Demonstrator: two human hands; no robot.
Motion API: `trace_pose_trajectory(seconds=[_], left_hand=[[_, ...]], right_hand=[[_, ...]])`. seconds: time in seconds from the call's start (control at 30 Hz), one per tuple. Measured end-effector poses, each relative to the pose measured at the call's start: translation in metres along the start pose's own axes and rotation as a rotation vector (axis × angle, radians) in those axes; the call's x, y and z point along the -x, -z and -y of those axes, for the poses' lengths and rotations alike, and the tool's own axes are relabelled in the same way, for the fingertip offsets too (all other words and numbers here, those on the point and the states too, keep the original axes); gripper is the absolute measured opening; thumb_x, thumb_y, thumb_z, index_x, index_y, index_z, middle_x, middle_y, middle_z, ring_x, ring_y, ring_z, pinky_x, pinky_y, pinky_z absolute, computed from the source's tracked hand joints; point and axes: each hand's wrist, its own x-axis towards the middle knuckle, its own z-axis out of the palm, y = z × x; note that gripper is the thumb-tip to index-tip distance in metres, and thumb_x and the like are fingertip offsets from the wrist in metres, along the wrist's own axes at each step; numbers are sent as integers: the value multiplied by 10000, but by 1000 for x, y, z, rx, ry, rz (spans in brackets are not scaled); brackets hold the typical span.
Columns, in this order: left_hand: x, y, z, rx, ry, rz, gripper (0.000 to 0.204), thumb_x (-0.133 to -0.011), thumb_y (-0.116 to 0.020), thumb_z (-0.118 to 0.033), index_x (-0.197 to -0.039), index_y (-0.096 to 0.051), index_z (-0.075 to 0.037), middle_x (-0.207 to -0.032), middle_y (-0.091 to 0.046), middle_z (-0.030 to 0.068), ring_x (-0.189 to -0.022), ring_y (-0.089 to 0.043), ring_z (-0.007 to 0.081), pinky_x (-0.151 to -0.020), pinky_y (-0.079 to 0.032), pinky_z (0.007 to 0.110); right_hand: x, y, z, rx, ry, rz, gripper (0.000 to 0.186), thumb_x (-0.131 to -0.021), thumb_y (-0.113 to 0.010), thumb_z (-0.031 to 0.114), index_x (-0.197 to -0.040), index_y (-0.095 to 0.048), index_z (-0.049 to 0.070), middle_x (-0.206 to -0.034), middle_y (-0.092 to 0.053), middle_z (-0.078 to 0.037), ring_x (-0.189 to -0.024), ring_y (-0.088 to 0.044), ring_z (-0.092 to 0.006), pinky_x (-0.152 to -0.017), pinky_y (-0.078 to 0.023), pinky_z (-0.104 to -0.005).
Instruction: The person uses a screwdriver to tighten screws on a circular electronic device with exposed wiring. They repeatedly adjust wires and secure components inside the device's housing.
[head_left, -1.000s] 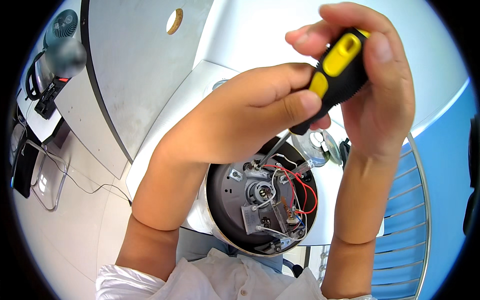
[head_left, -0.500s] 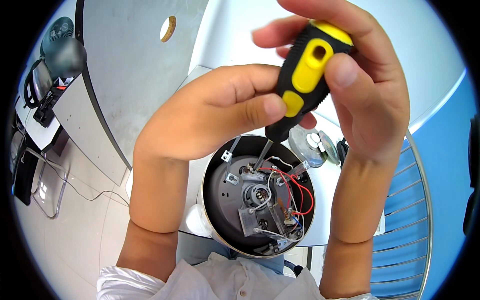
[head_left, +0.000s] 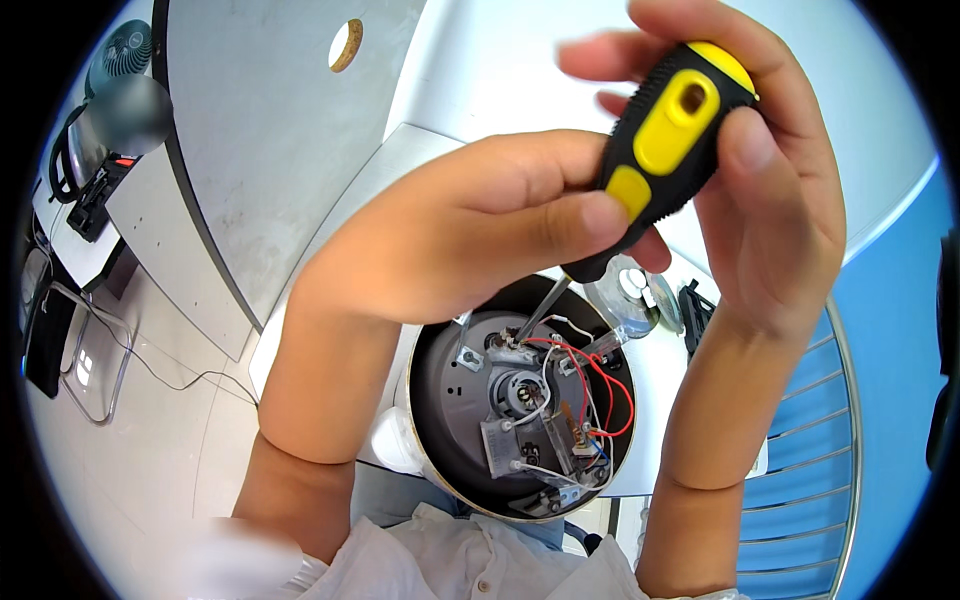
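Note:
A screwdriver (head_left: 668,135) with a thick black and yellow handle leans across the upper middle, its metal shaft pointing down to the left. My left hand (head_left: 480,215) grips the lower part of the handle, thumb lying along it. Around its upper end, my right hand (head_left: 785,220) is curled with the thumb against the side, one fingertip blurred. Below is a round dark appliance housing (head_left: 445,385), open side up. The shaft reaches a metal bracket inside it; the exact tip contact is too small to tell. Red wires (head_left: 625,392), white wires and metal brackets surround the housing's centre.
Behind the housing, a clear round disc-like part (head_left: 622,300) and a black object (head_left: 694,312) lie on the white table (head_left: 650,420). A white round container (head_left: 397,440) touches the housing's left side. Metal rails (head_left: 810,490) stand at right, a grey panel (head_left: 270,120) at left.
Both hands and the screwdriver handle have shifted to the right in the picture, while the housing has moved only slightly. The shaft still points at the same bracket.

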Motion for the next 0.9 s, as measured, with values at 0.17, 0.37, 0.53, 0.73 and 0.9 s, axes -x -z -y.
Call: trace_pose_trajectory(seconds=[0.17, 0.37, 0.53, 0.73, 0.9], left_hand=[[7, -16, -9, -329, -31, -220, 552, -831, -754, -235, -1255, -516, 27, -1165, -616, 116, -1102, -595, 211, -954, -443, 343], [10, -7, -12, -194, 65, -272, 489, -835, -747, -246, -1197, -553, 18, -1155, -615, 97, -1097, -595, 205, -949, -440, 335], [7, 12, -4, 14, -48, -24, 492, -945, -584, -335, -1243, -528, 52, -1159, -607, 127, -1092, -606, 233, -951, -454, 347], [15, -7, -5, -247, -62, -180, 468, -859, -725, -215, -1214, -539, 25, -1151, -608, 80, -1095, -574, 177, -956, -427, 346], [8, -9, 2, -16, 76, -245, 541, -850, -740, -311, -1206, -533, 40, -1154, -610, 104, -1090, -586, 195, -945, -440, 359]], right_hand=[[3, -2, 4, 45, 30, -42, 381, -868, -612, 265, -1142, -544, 10, -938, -619, -114, -852, -608, -188, -673, -499, -284], [1, -10, 11, 105, 65, -53, 370, -854, -625, 247, -1127, -556, 7, -918, -621, -108, -826, -606, -173, -670, -493, -275], [-17, 0, -2, 185, 299, -29, 366, -809, -662, 232, -1088, -577, 11, -859, -625, -113, -775, -599, -179, -662, -478, -291], [-4, -27, -4, 677, 293, -374, 419, -708, -719, 260, -984, -530, 10, -783, -611, -167, -743, -604, -327, -666, -480, -428], [-6, -17, 7, 145, 29, -97, 436, -806, -652, 263, -1127, -542, -11, -838, -647, -160, -719, -654, -251, -587, -497, -378]])
